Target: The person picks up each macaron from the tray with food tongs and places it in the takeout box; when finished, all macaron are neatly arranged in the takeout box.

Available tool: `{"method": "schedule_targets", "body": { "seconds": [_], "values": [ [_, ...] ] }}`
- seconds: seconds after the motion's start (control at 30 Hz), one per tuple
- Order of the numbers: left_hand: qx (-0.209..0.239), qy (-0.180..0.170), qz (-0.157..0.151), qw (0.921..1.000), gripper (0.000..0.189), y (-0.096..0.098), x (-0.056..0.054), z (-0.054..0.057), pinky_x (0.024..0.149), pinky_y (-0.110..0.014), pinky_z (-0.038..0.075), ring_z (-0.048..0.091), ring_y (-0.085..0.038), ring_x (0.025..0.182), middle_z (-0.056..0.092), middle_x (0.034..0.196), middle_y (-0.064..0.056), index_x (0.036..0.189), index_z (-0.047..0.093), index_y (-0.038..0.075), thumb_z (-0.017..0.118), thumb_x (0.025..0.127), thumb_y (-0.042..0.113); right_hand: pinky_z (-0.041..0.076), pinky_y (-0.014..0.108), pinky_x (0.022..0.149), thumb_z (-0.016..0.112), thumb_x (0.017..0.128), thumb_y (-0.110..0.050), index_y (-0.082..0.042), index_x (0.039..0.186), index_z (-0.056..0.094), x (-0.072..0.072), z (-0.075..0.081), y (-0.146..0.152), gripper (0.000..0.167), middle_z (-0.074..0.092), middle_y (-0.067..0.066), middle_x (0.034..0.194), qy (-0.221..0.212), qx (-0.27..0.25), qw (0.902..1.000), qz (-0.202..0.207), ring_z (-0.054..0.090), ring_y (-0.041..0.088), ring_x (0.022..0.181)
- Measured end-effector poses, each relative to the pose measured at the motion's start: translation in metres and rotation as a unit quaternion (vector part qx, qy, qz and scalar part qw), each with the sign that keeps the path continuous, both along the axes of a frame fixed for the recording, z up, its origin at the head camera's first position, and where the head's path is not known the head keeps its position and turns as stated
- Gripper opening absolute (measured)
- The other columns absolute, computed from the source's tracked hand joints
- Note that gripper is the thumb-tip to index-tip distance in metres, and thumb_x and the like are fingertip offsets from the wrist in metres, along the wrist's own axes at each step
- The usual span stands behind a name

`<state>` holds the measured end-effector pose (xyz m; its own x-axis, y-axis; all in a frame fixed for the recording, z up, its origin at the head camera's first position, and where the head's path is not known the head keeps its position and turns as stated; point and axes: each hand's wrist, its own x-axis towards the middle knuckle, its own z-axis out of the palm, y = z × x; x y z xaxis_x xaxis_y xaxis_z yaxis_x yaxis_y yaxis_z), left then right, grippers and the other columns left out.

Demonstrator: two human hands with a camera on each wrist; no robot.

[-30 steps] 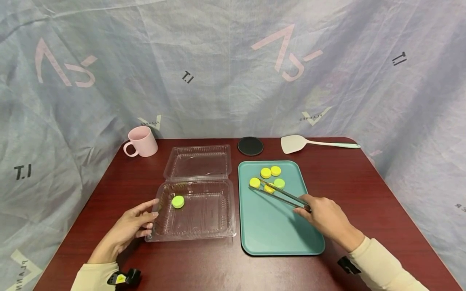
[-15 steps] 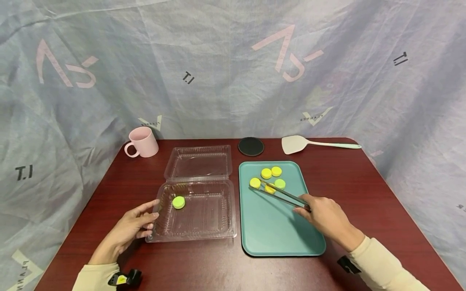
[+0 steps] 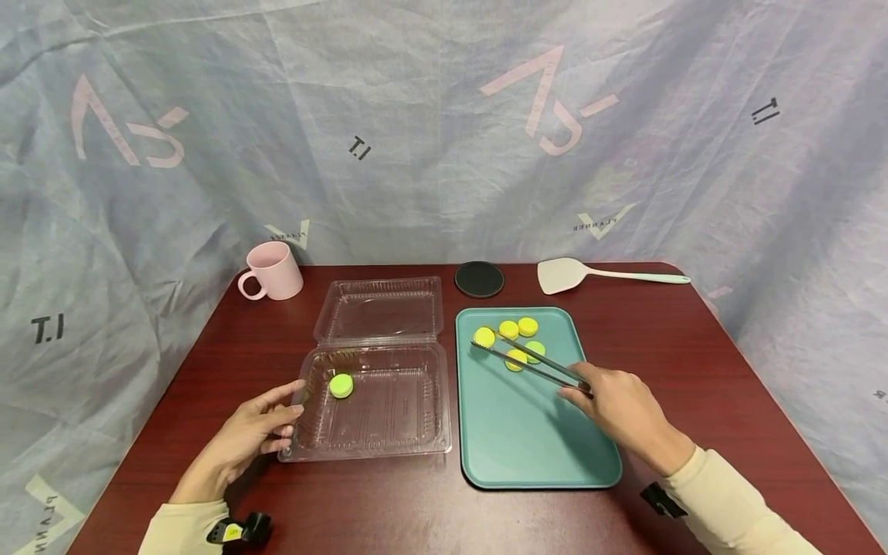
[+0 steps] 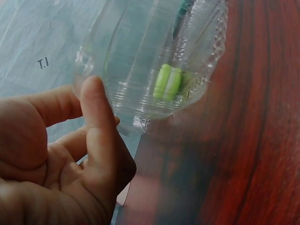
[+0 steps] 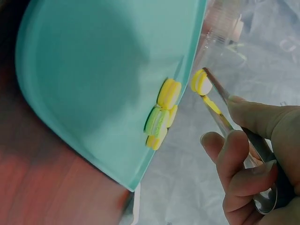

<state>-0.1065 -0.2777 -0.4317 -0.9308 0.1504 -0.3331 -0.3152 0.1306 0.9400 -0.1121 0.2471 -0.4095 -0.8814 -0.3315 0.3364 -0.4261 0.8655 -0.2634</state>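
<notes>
My left hand (image 3: pixel 251 435) holds the left rim of a clear plastic clamshell container (image 3: pixel 378 451), thumb and fingers at its edge. One green macaron (image 4: pixel 167 83) sits inside, near the left wall. With my right hand (image 3: pixel 624 408) I grip metal tongs (image 5: pixel 218 84) over the teal tray (image 3: pixel 534 439). A yellow macaron (image 5: pixel 201 83) is pinched between the tong tips, raised above the tray's far left part. Two yellow macarons stand side by side at the back of the tray; another yellow macaron (image 3: pixel 516 360) and a green macaron (image 3: pixel 535 352) lie under the tongs.
The container's lid (image 3: pixel 381 308) lies folded back behind its base. A pink mug (image 3: pixel 277 274) stands at the back left. Behind the tray are a black round coaster (image 3: pixel 479 279) and a white spatula (image 3: pixel 562 276). A grey cloth (image 3: pixel 444 193) hangs along the table's back edge.
The tongs have lifted the yellow macaron up from the tray, so it shows slightly farther back, and the right hand has risen a little. The left hand and container have stayed put.
</notes>
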Motion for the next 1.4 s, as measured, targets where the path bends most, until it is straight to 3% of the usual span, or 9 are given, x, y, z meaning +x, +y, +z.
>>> {"method": "schedule_targets", "body": {
  "seconds": [0.4, 0.83, 1.13, 1.4],
  "values": [
    [0.000, 0.001, -0.001, 1.0000, 0.067, -0.001, 0.000, -0.002, 0.059, -0.021, 0.056, 0.054, -0.005, 0.068, 0.048, 0.080, -0.001, 0.156, 0.029, -0.002, 0.063, 0.100, 0.012, 0.042, 0.027, 0.049, 0.082, 0.085, -0.026, -0.008, 0.103, 0.071, 0.000, 0.014, -0.013, 0.028, 0.060, -0.012, 0.070, 0.010, -0.020, 0.9997, 0.013, 0.047, 0.001, 0.055],
    [0.002, -0.001, 0.001, 1.0000, 0.066, 0.000, 0.001, -0.002, 0.059, -0.021, 0.056, 0.054, -0.005, 0.067, 0.048, 0.080, -0.001, 0.155, 0.030, -0.002, 0.063, 0.100, 0.012, 0.044, 0.026, 0.049, 0.084, 0.083, -0.027, -0.011, 0.098, 0.070, 0.000, 0.022, -0.037, 0.026, 0.059, -0.013, 0.070, 0.041, -0.029, 0.9972, 0.056, 0.048, 0.000, 0.055],
    [0.002, -0.001, 0.000, 1.0000, 0.066, 0.000, -0.001, -0.001, 0.059, -0.021, 0.055, 0.054, -0.005, 0.068, 0.049, 0.079, -0.001, 0.156, 0.029, -0.002, 0.063, 0.100, 0.013, 0.046, 0.024, 0.051, 0.084, 0.083, -0.026, -0.011, 0.100, 0.070, 0.001, 0.021, -0.060, 0.026, 0.060, -0.014, 0.073, 0.043, -0.030, 0.9925, 0.111, 0.052, -0.001, 0.059],
    [0.007, -0.007, 0.001, 0.9999, 0.067, -0.001, 0.001, -0.002, 0.059, -0.021, 0.055, 0.054, -0.005, 0.067, 0.049, 0.079, 0.000, 0.156, 0.029, -0.002, 0.063, 0.101, 0.013, 0.043, 0.021, 0.047, 0.083, 0.083, -0.030, -0.013, 0.097, 0.069, -0.001, 0.011, -0.081, 0.026, 0.055, -0.016, 0.068, 0.047, -0.013, 0.9845, 0.169, 0.046, -0.004, 0.055]
  ]
}}
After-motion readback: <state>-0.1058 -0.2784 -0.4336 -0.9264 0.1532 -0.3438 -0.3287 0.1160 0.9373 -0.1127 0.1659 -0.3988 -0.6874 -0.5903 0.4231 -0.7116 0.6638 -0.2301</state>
